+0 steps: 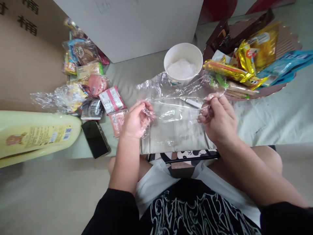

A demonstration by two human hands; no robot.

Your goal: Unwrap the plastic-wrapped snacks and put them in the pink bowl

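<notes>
White-lettered black shirt (pixel 193 212) nearest, curled hands (pixel 135 120) (pixel 220 117) pinch clear film (pixel 171 112); carton (pixel 34 65) reads "桶".

Colourless plastic film (pixel 171 114), white cup (pixel 182 51), black shirt (pixel 193 209) (pale scrawled pattern).

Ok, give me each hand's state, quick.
Left hand: closed, gripping one side of the clear plastic.
Right hand: closed, gripping the other side of the clear plastic.
</notes>
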